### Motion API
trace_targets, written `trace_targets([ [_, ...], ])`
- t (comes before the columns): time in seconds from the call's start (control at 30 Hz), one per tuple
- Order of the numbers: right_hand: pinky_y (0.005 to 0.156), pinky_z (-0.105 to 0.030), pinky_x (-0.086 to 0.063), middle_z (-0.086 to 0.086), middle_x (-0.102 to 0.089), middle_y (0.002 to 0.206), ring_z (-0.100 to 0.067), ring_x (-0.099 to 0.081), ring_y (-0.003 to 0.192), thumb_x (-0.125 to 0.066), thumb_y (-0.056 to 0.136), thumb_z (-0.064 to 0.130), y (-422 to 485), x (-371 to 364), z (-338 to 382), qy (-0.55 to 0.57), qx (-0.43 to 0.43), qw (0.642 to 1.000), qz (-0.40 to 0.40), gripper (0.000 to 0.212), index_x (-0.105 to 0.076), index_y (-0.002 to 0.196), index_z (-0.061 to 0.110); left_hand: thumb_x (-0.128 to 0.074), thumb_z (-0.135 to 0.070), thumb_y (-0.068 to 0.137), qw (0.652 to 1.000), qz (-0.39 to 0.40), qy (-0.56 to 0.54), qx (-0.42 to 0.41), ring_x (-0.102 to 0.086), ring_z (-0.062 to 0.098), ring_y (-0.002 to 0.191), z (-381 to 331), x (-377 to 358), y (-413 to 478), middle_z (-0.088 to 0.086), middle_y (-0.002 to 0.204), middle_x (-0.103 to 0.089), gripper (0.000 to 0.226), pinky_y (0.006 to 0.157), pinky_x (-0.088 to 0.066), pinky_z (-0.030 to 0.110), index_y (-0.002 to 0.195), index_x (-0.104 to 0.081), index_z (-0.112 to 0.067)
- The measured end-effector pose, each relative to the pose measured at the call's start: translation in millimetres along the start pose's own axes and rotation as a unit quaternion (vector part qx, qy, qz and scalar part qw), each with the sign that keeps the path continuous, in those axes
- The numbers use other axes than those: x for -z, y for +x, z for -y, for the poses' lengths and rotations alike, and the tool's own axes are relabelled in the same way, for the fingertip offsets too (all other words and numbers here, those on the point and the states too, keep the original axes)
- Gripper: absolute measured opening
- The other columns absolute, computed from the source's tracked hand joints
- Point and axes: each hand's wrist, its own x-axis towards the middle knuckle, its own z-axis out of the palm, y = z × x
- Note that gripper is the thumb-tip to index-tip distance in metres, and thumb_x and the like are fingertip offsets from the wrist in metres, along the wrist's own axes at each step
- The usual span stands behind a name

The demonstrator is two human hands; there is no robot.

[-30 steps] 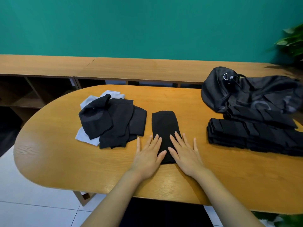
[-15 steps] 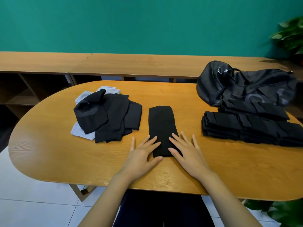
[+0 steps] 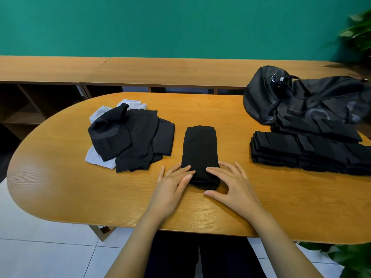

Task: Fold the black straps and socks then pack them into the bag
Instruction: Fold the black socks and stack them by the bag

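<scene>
Both hands have drawn back along the black sock (image 3: 199,149) to its near end over the past second, and the right has arched up. At far left on the table (image 3: 60,177) a loose pile (image 3: 130,137) of black and grey socks waits unfolded. Beside it, the left hand (image 3: 171,187) lies flat, fingers straight, with its tips on the sock's left edge. The sock sits mid-table, lengthwise and smoothed. The right hand (image 3: 232,185) rests its spread fingertips on the sock's right edge, thumb on the wood by the near end. Neither grip has closed on the cloth. Further right, the straps (image 3: 291,151) are already folded and stacked. Behind them slumps the bag (image 3: 297,97), against a second folded stack. By this showing the straps are done, the socks barely started, and packing has yet to begin.
</scene>
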Motion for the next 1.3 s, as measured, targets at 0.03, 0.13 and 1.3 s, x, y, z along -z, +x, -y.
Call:
trace_targets([
  [0.03, 0.121, -0.035, -0.001, 0.032, -0.04, 0.135, 0.005, -0.019, 0.14, -0.043, 0.076, 0.079, 0.0, 0.5, 0.3, 0.0, 0.004, 1.0, 0.0, 0.073, -0.045, 0.139, 0.043, -0.023, -0.056, 0.094, 1.0, -0.005, -0.019, 0.006, -0.026, -0.003, 0.14, 0.7, 0.6, -0.1, -0.019, 0.14, -0.05, 0.053, 0.122, 0.0, 0.039, 0.13, -0.056, -0.037],
  [0.13, 0.121, -0.036, -0.002, 0.03, -0.043, 0.135, 0.006, -0.021, 0.138, -0.06, 0.085, 0.059, 0.6, 0.2, 1.2, -0.001, 0.002, 1.0, -0.001, 0.057, -0.048, 0.137, 0.041, -0.025, -0.056, 0.095, 0.998, -0.011, -0.061, 0.017, -0.029, -0.007, 0.136, 1.3, 1.8, -0.8, -0.021, 0.134, -0.054, 0.043, 0.121, -0.004, 0.041, 0.125, -0.054, -0.044],
  [1.3, 0.102, -0.029, -0.025, 0.018, -0.053, 0.12, 0.0, -0.027, 0.123, -0.065, 0.083, 0.046, 1.5, -3.4, -3.2, 0.023, -0.069, 0.993, -0.093, 0.032, -0.045, 0.066, 0.028, -0.072, -0.03, 0.083, 0.988, -0.145, 0.021, 0.053, -0.049, 0.0, 0.081, -1.6, 3.3, -4.8, -0.012, 0.07, -0.053, 0.024, 0.099, -0.027, 0.03, 0.074, -0.05, -0.029],
])
